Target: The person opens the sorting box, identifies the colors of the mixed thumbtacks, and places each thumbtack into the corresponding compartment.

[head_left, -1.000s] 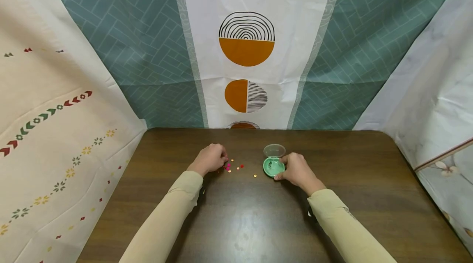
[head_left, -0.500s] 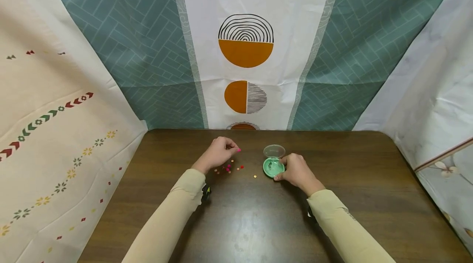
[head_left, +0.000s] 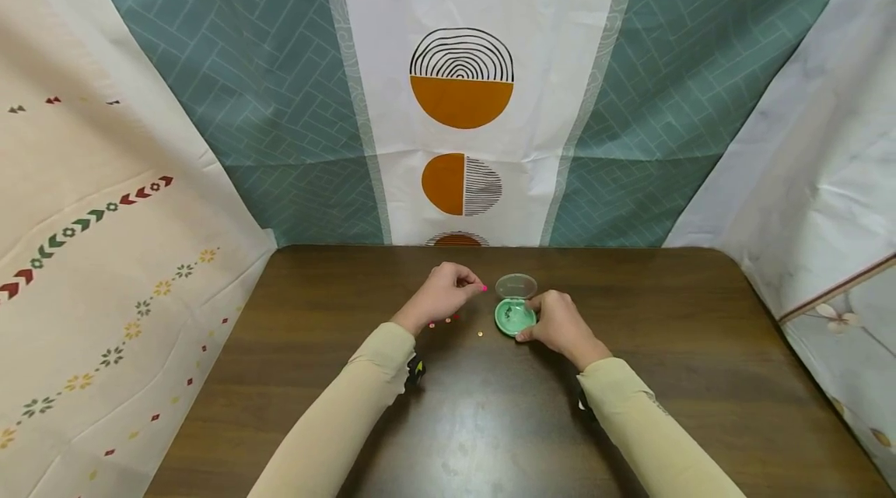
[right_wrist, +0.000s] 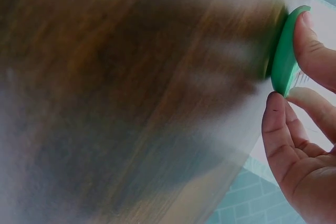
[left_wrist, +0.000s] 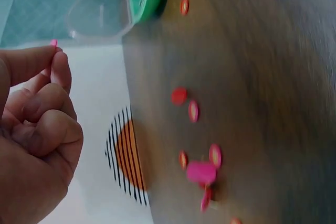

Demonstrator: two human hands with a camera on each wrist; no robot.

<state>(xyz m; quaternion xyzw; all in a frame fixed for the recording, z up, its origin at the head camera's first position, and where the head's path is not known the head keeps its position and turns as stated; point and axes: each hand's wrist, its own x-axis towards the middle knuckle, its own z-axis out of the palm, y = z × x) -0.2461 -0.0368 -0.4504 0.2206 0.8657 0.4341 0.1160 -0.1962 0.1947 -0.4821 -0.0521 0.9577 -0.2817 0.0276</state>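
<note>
My left hand (head_left: pixel 446 294) pinches a small pink disc (left_wrist: pixel 54 43) between thumb and fingertip, just left of a round green case (head_left: pixel 521 320). The case sits on the table with its clear lid (head_left: pixel 516 285) hinged up at the back, and small dark marks show inside it. My right hand (head_left: pixel 562 320) grips the case's right side, thumb at the front and fingers at the hinge end. Below the left hand in its wrist view lie loose pieces: a red disc (left_wrist: pixel 179 96), a gold-centred ring (left_wrist: pixel 193 111) and a bright pink piece (left_wrist: pixel 201 172) in a small cluster.
One lone gold-centred piece (head_left: pixel 480 334) lies to the left of the case on the brown wooden table (head_left: pixel 462 412). A patterned cloth (head_left: pixel 462 101) hangs behind the table's far edge, with pale cloths at both sides.
My left hand has picked up the pink disc from the scattered pieces and carried it right, up close to the case. The right hand stays on the case.
</note>
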